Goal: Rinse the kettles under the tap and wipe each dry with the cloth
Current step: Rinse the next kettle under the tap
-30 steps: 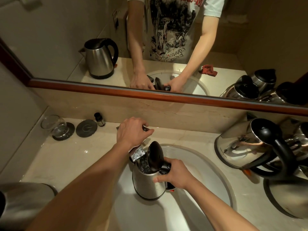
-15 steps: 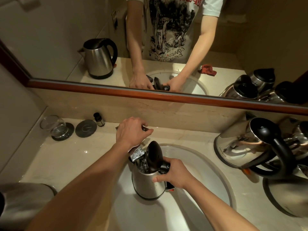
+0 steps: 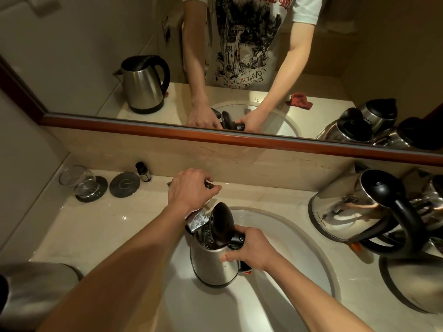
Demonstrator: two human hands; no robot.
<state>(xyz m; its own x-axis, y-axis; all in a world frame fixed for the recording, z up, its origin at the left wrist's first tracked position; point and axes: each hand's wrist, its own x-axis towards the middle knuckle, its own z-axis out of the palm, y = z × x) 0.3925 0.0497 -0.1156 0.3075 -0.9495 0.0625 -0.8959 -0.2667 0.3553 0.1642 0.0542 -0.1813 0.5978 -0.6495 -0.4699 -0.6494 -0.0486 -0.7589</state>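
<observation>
A steel kettle point(image 3: 214, 264) with its black lid up stands in the white sink point(image 3: 299, 238). My right hand point(image 3: 251, 248) grips its black handle. The tap spout point(image 3: 197, 220) pours water into the kettle's mouth. My left hand point(image 3: 191, 188) is curled over the tap handle behind the spout. A red cloth point(image 3: 299, 101) shows only in the mirror, lying on the counter's near edge by the sink. More steel kettles stand at the right point(image 3: 354, 209) and at the lower left point(image 3: 36, 288).
A glass point(image 3: 79, 179) on a dark coaster, a second coaster point(image 3: 124, 185) and a small bottle point(image 3: 143, 172) sit at the back left of the counter. Another kettle point(image 3: 414, 279) crowds the right edge. A mirror point(image 3: 96, 44) with a wooden frame runs along the back.
</observation>
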